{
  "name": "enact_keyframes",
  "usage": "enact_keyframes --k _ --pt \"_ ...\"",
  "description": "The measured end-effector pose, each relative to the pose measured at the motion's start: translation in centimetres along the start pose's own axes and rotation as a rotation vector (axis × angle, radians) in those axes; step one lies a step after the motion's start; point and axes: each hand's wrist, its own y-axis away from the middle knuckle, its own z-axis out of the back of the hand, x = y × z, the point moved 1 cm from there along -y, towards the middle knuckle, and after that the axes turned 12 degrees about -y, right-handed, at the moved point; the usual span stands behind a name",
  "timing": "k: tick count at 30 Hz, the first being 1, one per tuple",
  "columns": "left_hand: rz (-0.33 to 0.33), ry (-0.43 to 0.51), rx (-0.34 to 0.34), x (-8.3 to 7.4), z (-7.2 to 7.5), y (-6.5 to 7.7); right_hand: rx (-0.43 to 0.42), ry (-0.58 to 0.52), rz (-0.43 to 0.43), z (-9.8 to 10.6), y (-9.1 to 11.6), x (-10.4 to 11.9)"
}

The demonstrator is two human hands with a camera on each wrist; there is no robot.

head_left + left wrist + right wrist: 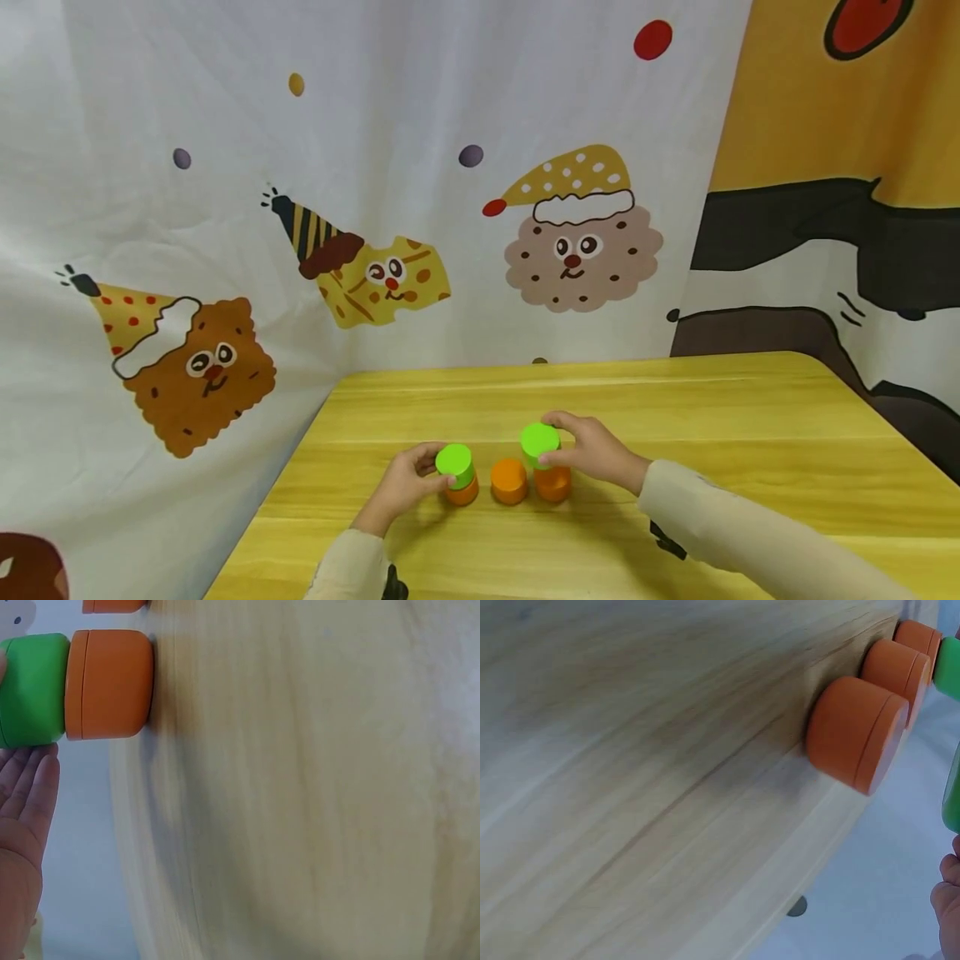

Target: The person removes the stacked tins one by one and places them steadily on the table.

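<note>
Three orange round lidded boxes stand in a row: a left one (112, 684), a middle one (509, 482) and a right one (855, 735). My left hand (405, 487) grips a green round box (454, 465), which sits on top of the left orange box. With thumb and fingers, my right hand (596, 450) holds a second green round box (540, 443) above the right orange box. A gap shows between these two in the right wrist view. Nothing is on the middle orange box.
The boxes stand on a light wooden table (600, 400). Behind it hangs a white curtain (405, 100) printed with cartoon biscuits and cheese. Long cream sleeves (735, 517) cover both arms.
</note>
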Motion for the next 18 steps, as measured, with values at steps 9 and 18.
enact_keyframes --k 9,18 --pt "0.007 -0.025 -0.001 0.5 -0.1 -0.1 -0.041 0.005 -0.020 1.4 1.7 -1.0" --pt "-0.005 -0.022 -0.002 0.4 -0.1 -0.1 -0.089 -0.025 -0.075 2.2 3.0 -2.4"
